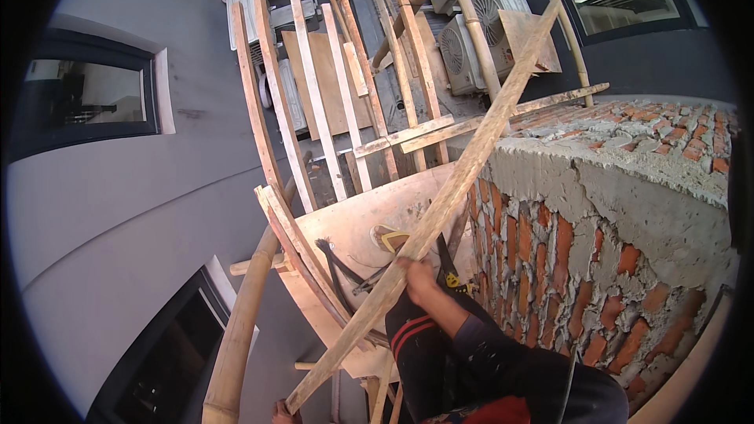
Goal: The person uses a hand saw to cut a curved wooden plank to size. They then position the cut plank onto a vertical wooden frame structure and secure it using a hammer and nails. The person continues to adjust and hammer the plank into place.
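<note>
Both hands at one long plank, high among the timber!

Here's the long plank [481, 151], slanting right across the scene, its near end low on the left, its far end up on the right by a bamboo post [577, 51]. The right hand [424, 284] has it below the middle, fingers clenched on the edge, dark sleeve [503, 349] reaching in from the near right. And the left hand [283, 413]! It's down at the plank's near end, touching it, but so little shows that I cannot tell whether those fingers are closed around it.

Beneath the plank, a pale board [369, 216] spreads out, a sandalled foot [388, 238] on it, just left of the plank. Dark trousers [408, 334] with red stripes fill the near middle. To the left, narrow strips [292, 228] run along the board's side, and a thick bamboo pole [250, 322] stands beyond them.

Over on the right, a rough brick wall [583, 267], with mortar across its top! Far out, a row of wooden slats [318, 102] runs away, shorter crosspieces [440, 133] lying across some of them, and air-conditioner units [459, 55] sit at the far right.
</note>
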The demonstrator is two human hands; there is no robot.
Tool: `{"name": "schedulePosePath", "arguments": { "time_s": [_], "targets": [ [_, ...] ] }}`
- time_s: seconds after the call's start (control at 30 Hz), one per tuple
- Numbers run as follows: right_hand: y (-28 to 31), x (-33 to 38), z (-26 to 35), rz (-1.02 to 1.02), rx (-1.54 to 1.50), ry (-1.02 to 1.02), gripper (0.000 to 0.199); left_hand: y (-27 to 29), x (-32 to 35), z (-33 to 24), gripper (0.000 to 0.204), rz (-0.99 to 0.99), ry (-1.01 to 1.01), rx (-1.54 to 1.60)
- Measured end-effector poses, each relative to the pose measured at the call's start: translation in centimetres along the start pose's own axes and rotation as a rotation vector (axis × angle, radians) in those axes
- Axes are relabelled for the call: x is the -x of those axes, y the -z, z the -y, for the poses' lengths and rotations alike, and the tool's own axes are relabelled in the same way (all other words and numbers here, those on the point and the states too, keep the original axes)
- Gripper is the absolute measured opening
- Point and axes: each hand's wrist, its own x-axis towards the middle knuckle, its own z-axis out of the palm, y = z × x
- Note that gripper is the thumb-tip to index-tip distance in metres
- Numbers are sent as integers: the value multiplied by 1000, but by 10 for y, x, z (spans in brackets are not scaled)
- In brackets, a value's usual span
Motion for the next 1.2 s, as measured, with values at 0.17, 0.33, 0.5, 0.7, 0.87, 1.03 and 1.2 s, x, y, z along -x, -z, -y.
{"name": "schedulePosePath", "arguments": {
  "time_s": [0.17,0.33,0.5,0.7,0.87,1.03,1.2],
  "targets": [
    [21,-51,68,25,-95,17,31,-22,-49,-38,36,-148,-123,84],
    [31,-107,122,77,-111,19,24,-4,-63,-109,38,-166,-134,90],
    [39,-123,161,186,-186,6,31,8,-71,-134,55,-262,-163,27],
    [14,-94,216,329,-363,97,51,81,-85,-183,56,-463,-191,78],
    [14,-93,263,294,-520,266,58,144,-72,-219,54,-621,-296,103],
    [5,-94,292,339,-434,378,63,178,-81,-234,49,-750,-353,84],
    [-21,-115,301,376,-441,317,55,203,-126,-235,52,-808,-359,46]
  ]
}}
